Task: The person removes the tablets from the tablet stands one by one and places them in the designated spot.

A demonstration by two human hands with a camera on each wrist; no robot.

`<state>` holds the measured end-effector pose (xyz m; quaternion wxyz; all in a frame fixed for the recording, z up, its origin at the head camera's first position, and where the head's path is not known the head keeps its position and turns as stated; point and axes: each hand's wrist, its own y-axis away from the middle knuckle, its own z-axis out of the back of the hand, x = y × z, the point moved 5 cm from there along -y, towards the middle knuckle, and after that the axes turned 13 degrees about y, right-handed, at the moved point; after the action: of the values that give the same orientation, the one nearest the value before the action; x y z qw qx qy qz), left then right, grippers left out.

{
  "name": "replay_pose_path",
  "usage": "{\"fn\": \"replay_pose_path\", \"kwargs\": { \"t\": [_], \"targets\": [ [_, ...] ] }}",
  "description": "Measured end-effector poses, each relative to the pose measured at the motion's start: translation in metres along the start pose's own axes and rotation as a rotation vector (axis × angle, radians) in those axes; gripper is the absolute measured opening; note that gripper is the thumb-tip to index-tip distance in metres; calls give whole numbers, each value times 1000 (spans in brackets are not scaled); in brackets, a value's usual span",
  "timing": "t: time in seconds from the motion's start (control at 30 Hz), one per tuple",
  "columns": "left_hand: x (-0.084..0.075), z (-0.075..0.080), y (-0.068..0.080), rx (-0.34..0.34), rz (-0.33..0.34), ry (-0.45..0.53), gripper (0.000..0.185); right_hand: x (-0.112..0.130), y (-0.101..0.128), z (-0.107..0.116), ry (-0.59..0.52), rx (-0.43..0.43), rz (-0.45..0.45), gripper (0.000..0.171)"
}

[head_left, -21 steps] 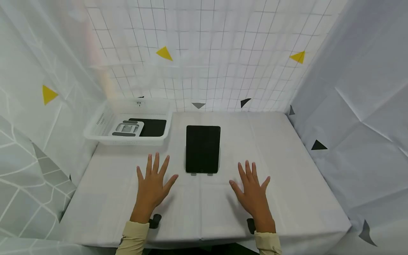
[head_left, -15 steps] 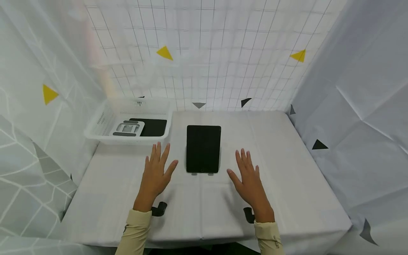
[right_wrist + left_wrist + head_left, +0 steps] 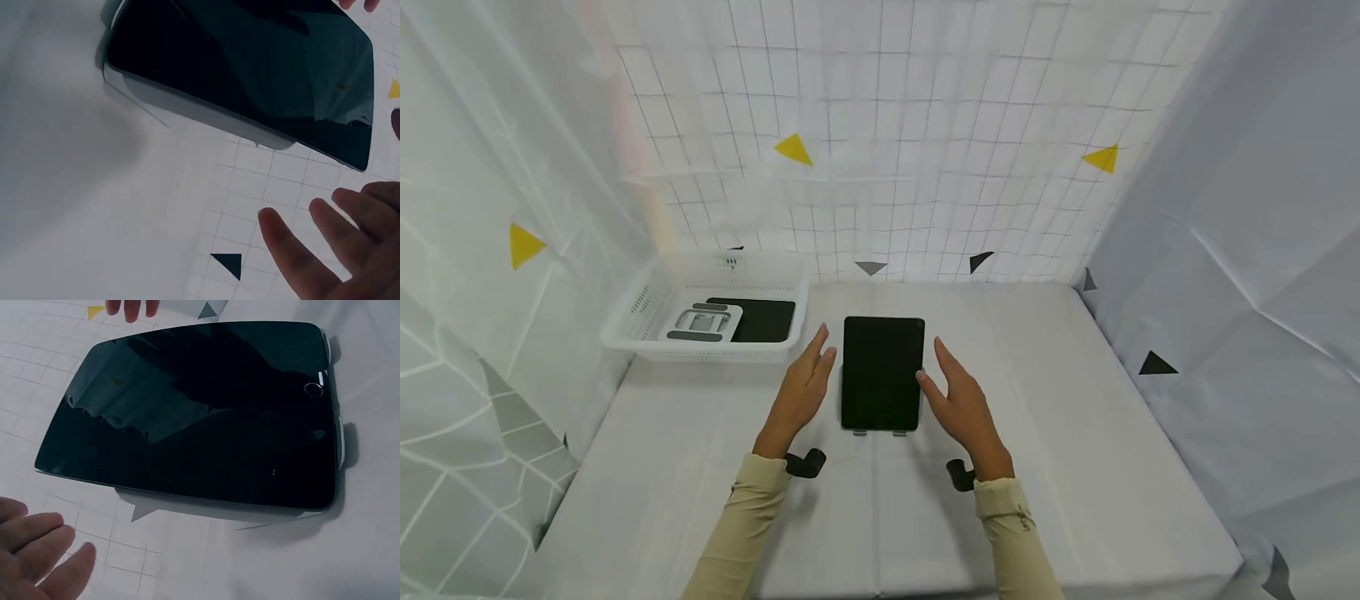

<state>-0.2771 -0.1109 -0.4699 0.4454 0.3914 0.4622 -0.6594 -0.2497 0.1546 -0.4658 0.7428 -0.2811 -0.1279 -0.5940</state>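
A black tablet [image 3: 882, 375] with a round home button leans upright on a pale stand [image 3: 206, 112], whose two small lips show under its lower edge. My left hand [image 3: 799, 392] is held just left of the tablet, palm facing it, fingers extended. On the other side, my right hand [image 3: 961, 408] has its fingers extended and its thumb tip right at the tablet's right edge. Both wrist views show the fingers apart from the tablet, with nothing in the left hand [image 3: 44, 556] or the right hand [image 3: 356, 250].
At the back left of the white-covered table [image 3: 1075, 467] stands a white plastic basket [image 3: 700, 354]. Inside it lie a white and grey folded stand [image 3: 695, 337] and a flat black panel [image 3: 765, 322]. A white gridded curtain [image 3: 917, 167] hangs behind.
Both hands have moved inward and forward, from spread wide at either side to close beside the tablet. Their fingers have drawn together. The head view has tilted slightly up.
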Motion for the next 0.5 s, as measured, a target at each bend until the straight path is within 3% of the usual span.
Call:
{"fn": "replay_pose_path", "kwargs": {
  "t": [0.27, 0.5],
  "targets": [
    [18, -6, -25, -62, 0, 24, 53, -14, -24, -13, -14, -109, -87, 56],
    [33, -9, -37, -112, 6, 11, 49, -22, -40, -27, -112, -123, -117, 51]
  ]
}}
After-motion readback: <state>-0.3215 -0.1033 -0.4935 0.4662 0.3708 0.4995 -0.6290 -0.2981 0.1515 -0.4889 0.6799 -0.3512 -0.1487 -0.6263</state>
